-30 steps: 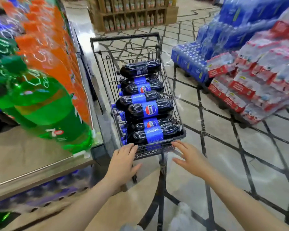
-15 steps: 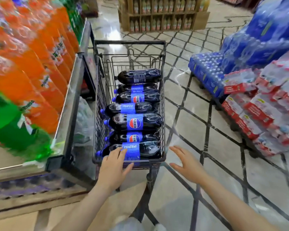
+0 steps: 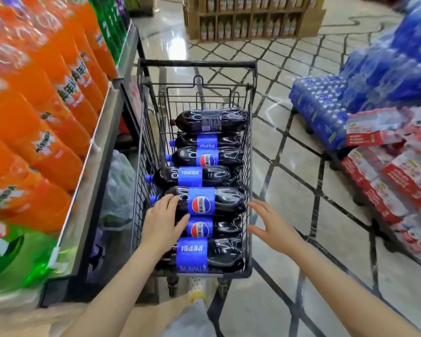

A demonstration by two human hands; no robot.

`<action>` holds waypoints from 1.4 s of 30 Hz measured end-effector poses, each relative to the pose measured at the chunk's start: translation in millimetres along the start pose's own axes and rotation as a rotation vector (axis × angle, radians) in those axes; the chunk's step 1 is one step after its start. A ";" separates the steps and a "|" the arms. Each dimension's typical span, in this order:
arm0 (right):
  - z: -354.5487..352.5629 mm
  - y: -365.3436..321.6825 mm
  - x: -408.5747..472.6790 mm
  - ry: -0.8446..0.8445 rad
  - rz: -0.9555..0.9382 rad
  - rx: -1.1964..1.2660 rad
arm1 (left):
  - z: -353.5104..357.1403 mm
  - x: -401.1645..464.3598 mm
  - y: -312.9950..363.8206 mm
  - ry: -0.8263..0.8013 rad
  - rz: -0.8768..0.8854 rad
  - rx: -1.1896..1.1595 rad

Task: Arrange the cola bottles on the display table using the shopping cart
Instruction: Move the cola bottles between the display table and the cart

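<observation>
- Inside the shopping cart [image 3: 251,152], seven cola bottles [image 3: 204,177] lie on their sides in a row, caps to the left.
- The left hand [image 3: 162,221] rests on the dark shoulder of one bottle near the close end, fingers straight, not grasping.
- The right hand [image 3: 274,227] hangs spread and released just outside the cart's right wall, holding nothing.
- The display table [image 3: 100,152] stands just left of the cart, loaded with orange soda bottles [image 3: 46,113].
</observation>
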State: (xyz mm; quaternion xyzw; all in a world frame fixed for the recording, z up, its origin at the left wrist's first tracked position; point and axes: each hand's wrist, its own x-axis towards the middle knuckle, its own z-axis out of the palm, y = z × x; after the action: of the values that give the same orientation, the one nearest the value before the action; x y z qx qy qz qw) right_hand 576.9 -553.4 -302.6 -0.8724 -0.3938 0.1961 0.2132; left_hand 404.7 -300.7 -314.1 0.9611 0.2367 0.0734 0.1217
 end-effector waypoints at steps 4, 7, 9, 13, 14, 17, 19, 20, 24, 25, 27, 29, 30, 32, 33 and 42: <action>-16.5 -6.4 65.9 -0.011 0.034 0.007 | -9.7 77.5 -18.6 0.044 0.023 -0.039; -27.6 -8.3 111.3 -0.006 0.053 -0.009 | -10.8 133.0 -32.5 0.031 0.068 -0.036; -37.9 -9.4 140.7 -0.007 0.062 -0.039 | -10.4 169.5 -39.3 0.028 0.111 -0.015; -67.7 -7.0 200.3 -0.017 0.065 -0.104 | -19.3 239.3 -43.9 0.033 0.146 0.017; -76.6 -5.3 216.3 -0.015 0.054 -0.125 | -20.4 257.6 -46.0 0.040 0.160 0.027; -102.0 1.6 266.9 -0.015 0.002 -0.193 | -18.8 313.6 -51.6 0.017 0.185 0.068; -116.0 7.4 304.6 -0.022 -0.037 -0.249 | -15.5 348.8 -53.5 -0.030 0.161 0.085; -121.2 11.4 325.0 -0.028 -0.058 -0.279 | -12.0 365.2 -55.1 -0.043 0.148 0.094; -132.2 28.9 398.8 -0.045 -0.118 -0.388 | 7.3 415.3 -63.4 -0.144 0.140 0.115; -132.9 32.8 413.7 -0.047 -0.119 -0.401 | 13.8 425.6 -66.3 -0.197 0.142 0.111; -131.6 40.6 438.5 -0.069 -0.127 -0.433 | 25.9 444.1 -72.8 -0.308 0.122 0.073; -126.7 48.7 456.1 -0.142 -0.122 -0.474 | 37.3 458.1 -77.7 -0.384 0.093 0.036; -122.5 52.2 461.7 -0.187 -0.110 -0.500 | 42.4 463.1 -79.5 -0.411 0.082 0.024; -113.4 56.4 469.3 -0.238 -0.084 -0.571 | 50.5 469.2 -81.7 -0.449 0.071 -0.004; -108.9 57.9 472.8 -0.236 -0.070 -0.600 | 55.2 471.2 -83.1 -0.449 0.069 -0.019; -98.8 54.5 472.5 -0.141 -0.056 -0.632 | 64.7 460.9 -86.2 -0.339 0.105 -0.019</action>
State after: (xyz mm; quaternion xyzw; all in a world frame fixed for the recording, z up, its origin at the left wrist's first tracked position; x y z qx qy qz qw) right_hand 949.8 -243.4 -331.4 -0.8686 -0.4727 0.1180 -0.0906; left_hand 784.2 -21.7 -360.9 0.9696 0.1614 -0.0815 0.1648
